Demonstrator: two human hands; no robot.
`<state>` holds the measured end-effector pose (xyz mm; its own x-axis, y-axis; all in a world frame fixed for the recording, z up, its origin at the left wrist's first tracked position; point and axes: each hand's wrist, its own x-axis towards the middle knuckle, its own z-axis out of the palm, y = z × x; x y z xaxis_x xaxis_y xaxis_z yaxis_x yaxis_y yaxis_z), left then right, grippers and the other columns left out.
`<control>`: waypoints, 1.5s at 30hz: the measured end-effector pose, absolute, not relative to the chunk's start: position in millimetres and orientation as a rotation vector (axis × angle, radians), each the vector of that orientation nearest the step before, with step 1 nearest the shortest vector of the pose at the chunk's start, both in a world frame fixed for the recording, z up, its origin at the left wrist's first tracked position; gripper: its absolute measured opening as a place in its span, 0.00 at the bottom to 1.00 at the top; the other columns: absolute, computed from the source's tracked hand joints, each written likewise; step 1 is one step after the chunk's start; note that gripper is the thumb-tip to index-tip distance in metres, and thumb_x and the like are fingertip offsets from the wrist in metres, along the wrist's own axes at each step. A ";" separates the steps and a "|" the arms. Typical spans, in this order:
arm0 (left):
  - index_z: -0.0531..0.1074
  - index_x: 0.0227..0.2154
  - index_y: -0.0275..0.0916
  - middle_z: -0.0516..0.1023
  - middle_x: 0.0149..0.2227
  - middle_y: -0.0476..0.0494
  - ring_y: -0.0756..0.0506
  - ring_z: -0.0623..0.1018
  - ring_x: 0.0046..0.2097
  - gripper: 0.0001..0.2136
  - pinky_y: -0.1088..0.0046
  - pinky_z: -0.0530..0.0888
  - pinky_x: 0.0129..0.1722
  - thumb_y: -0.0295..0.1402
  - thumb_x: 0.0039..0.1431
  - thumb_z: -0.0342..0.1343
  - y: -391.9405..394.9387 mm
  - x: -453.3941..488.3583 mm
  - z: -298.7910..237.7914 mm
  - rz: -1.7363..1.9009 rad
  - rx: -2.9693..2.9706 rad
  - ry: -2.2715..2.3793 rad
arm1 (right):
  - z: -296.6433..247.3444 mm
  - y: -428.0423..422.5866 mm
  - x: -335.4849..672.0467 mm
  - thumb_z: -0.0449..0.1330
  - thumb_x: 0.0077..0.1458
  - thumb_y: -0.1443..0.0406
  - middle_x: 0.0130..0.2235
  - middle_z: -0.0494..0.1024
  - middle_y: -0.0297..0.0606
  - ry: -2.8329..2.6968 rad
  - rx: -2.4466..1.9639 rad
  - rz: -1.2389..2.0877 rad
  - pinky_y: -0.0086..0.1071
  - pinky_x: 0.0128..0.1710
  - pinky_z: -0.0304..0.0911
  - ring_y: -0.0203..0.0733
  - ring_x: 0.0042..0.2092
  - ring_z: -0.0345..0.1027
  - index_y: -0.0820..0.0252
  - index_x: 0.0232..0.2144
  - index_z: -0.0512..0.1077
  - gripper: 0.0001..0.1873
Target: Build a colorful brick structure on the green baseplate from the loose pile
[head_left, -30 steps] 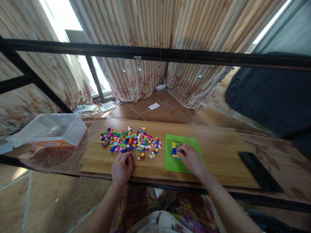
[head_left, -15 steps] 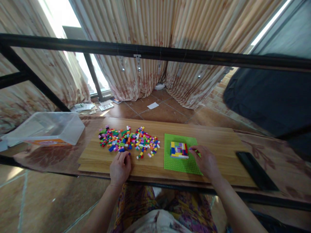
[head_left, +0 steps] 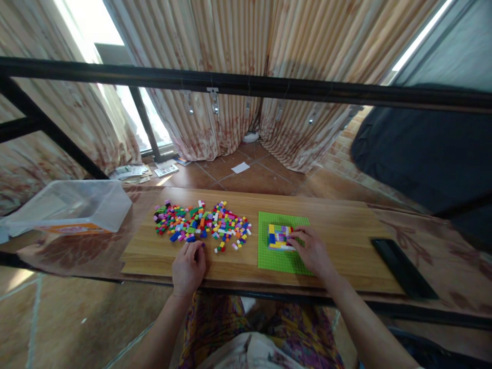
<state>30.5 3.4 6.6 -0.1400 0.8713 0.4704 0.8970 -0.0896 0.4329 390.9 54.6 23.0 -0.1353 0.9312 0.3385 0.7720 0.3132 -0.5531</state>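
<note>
A low, square build of coloured toy bricks [head_left: 280,243] stands on the green baseplate [head_left: 265,259]. My right hand [head_left: 310,250] reaches over its right side, thumb and fingertips pinched together at the top of the bricks. The small purple brick in that pinch is mostly covered by the fingers. In front of the loose brick pile [head_left: 196,223], my left hand [head_left: 188,267] rests on the wooden board [head_left: 230,269] with its fingers curled. A small dark blue brick [head_left: 203,245] peeks out at its fingertips.
At the far left lies a clear plastic bin [head_left: 111,202] on its side, with an orange label. A black phone-like slab [head_left: 403,267] lies at the board's right end. The black metal rail [head_left: 246,82] crosses beyond the board, before striped curtains [head_left: 215,46].
My right hand has moved left, from beside the build to over its right side, carrying the small purple brick. My left hand stays in nearly the same place. The view has shifted slightly.
</note>
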 end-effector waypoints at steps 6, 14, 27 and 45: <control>0.72 0.37 0.39 0.77 0.35 0.43 0.44 0.76 0.37 0.08 0.70 0.71 0.37 0.32 0.60 0.48 3.9 31.0 6.5 -1.055 -2.025 -2.102 | 16.5 57.5 390.3 0.60 0.49 0.53 0.41 0.74 0.42 -1.659 -1.599 0.537 0.39 0.43 0.65 0.44 0.42 0.69 0.57 0.30 0.77 0.14; 0.72 0.37 0.39 0.77 0.34 0.44 0.45 0.76 0.36 0.08 0.71 0.70 0.37 0.31 0.60 0.49 4.0 30.5 6.2 -1.044 -2.035 -2.085 | 23.1 70.5 383.2 0.69 0.31 0.58 0.25 0.78 0.36 -1.122 -1.661 1.039 0.33 0.29 0.65 0.39 0.27 0.70 0.61 0.27 0.75 0.18; 0.72 0.36 0.39 0.77 0.33 0.45 0.45 0.76 0.36 0.08 0.72 0.70 0.37 0.32 0.61 0.48 4.1 30.8 5.5 -1.076 -2.025 -2.063 | 15.9 76.5 388.1 0.72 0.24 0.59 0.24 0.77 0.34 -1.079 -1.677 1.078 0.33 0.30 0.65 0.38 0.26 0.69 0.62 0.23 0.73 0.21; 0.72 0.36 0.40 0.77 0.34 0.44 0.45 0.76 0.36 0.07 0.72 0.69 0.34 0.30 0.60 0.49 3.8 29.8 5.7 -1.059 -2.041 -2.094 | 34.7 50.0 388.9 0.70 0.30 0.52 0.23 0.74 0.33 -0.878 -1.570 0.981 0.29 0.25 0.62 0.34 0.25 0.65 0.61 0.26 0.74 0.22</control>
<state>29.8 3.8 5.7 -0.1382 0.8730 0.4677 0.8942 -0.0931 0.4380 388.9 50.0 34.7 0.3969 0.9046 -0.1555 0.0541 -0.1921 -0.9799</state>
